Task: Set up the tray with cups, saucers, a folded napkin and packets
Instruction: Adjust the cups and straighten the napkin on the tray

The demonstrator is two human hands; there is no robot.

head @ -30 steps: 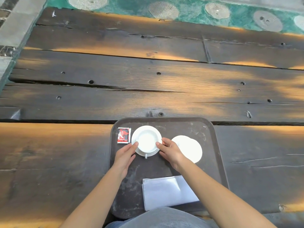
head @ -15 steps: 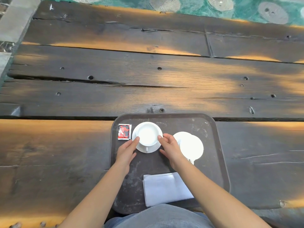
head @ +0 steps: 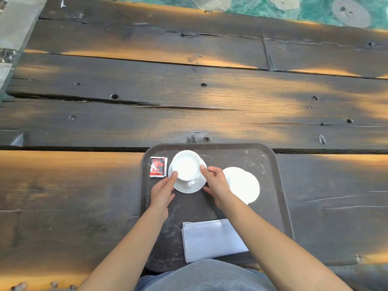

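A dark brown tray [head: 270, 206] lies on the wooden table in front of me. On its far left part a white cup [head: 186, 165] stands on a white saucer [head: 196, 186], handle toward me. My left hand [head: 162, 191] touches the cup's left rim with a fingertip. My right hand [head: 216, 182] touches its right rim. A second white cup and saucer [head: 243, 186] sit just right of my right hand, glaring in the light. A red packet [head: 158, 166] lies flat at the tray's far left. A folded white napkin [head: 212, 238] lies at the near edge.
The tray rests on a table of rough dark wooden planks [head: 189, 101] with cracks and bolt holes. Beyond the table's far edge is a teal patterned floor [head: 304, 7]. My lap in grey cloth [head: 205, 276] shows below the tray.
The cup and saucer, with both hands at the cup's rim, sit slightly farther from me on the tray than one second ago. The view has shifted a little.
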